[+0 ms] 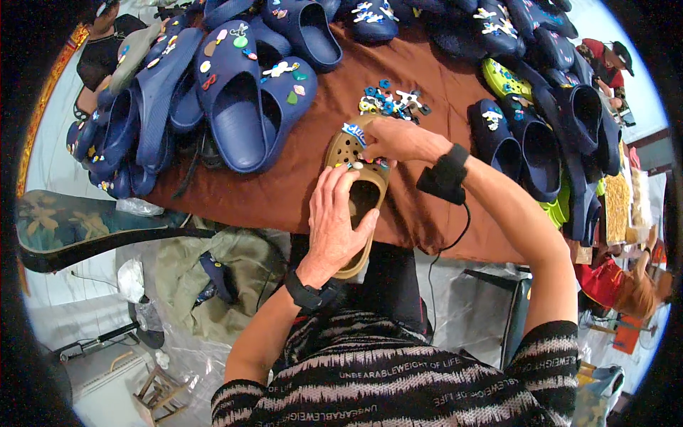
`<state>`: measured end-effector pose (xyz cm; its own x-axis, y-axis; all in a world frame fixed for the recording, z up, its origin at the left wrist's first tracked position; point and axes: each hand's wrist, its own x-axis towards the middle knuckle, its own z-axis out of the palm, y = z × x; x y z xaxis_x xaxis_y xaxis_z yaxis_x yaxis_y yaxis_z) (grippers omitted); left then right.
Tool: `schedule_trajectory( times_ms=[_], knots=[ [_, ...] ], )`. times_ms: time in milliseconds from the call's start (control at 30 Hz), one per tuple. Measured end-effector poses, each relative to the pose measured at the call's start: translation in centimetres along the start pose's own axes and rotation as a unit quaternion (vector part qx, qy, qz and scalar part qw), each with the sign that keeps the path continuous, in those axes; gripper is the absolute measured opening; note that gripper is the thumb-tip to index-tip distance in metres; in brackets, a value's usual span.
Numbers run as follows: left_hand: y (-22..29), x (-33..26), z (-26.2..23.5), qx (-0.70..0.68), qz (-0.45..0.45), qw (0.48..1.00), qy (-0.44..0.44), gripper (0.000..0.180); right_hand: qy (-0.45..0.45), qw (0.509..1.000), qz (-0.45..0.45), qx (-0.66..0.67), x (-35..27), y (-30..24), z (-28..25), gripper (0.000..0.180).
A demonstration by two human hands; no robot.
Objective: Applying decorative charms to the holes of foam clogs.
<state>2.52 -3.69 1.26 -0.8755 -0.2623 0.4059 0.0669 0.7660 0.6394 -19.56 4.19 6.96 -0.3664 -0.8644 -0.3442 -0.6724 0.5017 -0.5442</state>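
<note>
Tan clog [343, 151]: one, at the near edge of the counter [284, 203], toe pointing far, heel reaching past the edge toward the wearer's lap.

Handling, as judged: best kept firm from the left at the collar, with the toe flat and unflexed; each small piece pressed straight down into its hole, pressure close over the stem, the neighbouring pieces left undisturbed.

Appearance: plain tan, rounded toe pierced with round holes, several unfilled; a blue-and-white ornament [353, 133] at the far end of the toe; a few small multicoloured pieces across the near part of the holes; foot opening dark inside.

Left hand [333, 219]: laid over the clog's left side, fingers together toward the holes, thumb spread across the opening, holding it. Right hand [395, 140]: fingers curled down upon the toe; whether they pinch a piece, cannot be told.

Loose ornaments [391, 104]: one small heap, blue, white, black and yellow, on the brown cloth just beyond the toe.

Navy clogs [229, 132]: a large decorated group, left and far left. Further dark clogs [542, 171]: stacked right. Lime clog [506, 80]: one, among these, far right, with blue pieces.
</note>
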Motion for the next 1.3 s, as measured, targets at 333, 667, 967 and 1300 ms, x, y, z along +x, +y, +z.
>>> schedule_trajectory(
  times_ms=[333, 667, 967, 1300],
  knots=[
    [-0.2, 0.0, -0.1, 0.010, -0.014, 1.000, -0.007, 0.070, -0.043, 0.988, 0.013, -0.147, 0.3, -3.4, -1.0, 0.038],
    [-0.4, -0.2, -0.1, 0.025, -0.053, 0.997, -0.056, 0.072, 0.080, 0.922, -0.039, -0.377, 2.8, -2.3, 4.2, 0.020],
    [-0.5, -0.3, 0.1, 0.044, -0.047, 0.996, -0.067, 0.074, 0.103, 0.906, -0.034, -0.410, 2.9, -2.3, 4.9, 0.020],
    [-0.5, -0.5, -0.2, 0.008, -0.059, 0.998, -0.011, 0.077, 0.058, 0.987, 0.012, -0.146, -0.3, -2.0, 0.8, 0.031]
  ],
)
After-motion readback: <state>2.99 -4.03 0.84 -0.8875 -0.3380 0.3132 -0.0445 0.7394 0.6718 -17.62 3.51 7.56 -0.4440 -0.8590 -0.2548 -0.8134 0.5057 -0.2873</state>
